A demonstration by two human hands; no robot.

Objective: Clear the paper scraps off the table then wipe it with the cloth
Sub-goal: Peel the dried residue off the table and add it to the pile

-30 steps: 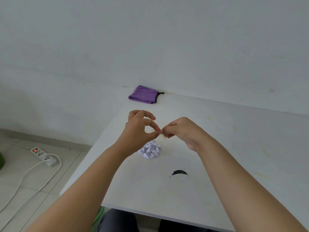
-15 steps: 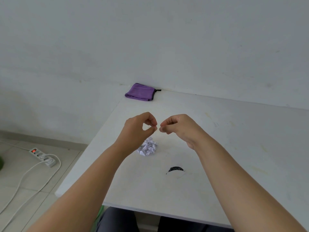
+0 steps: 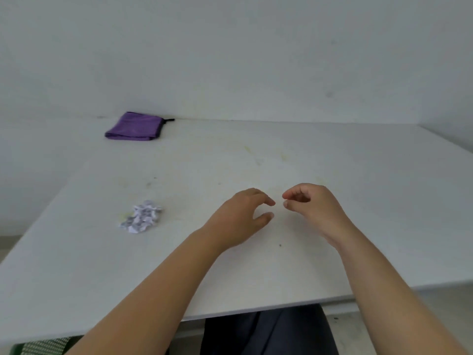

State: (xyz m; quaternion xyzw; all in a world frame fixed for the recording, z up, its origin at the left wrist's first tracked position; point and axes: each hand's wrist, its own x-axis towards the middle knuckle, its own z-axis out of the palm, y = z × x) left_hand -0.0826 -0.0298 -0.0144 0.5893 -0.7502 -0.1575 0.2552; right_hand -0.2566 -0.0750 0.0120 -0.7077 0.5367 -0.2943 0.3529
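The counter is white with faint yellowish streaks. At its far left corner lies a purple cloth with a black edge. Nearer, the paper scraps are white and greyish-lilac.

The left hand and right hand have drawn apart, fingertips no longer meeting; the scraps now lie well left of them.

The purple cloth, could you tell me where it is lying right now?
In the head view, the purple cloth lies folded at the table's far left corner against the wall, beyond the paper scraps.
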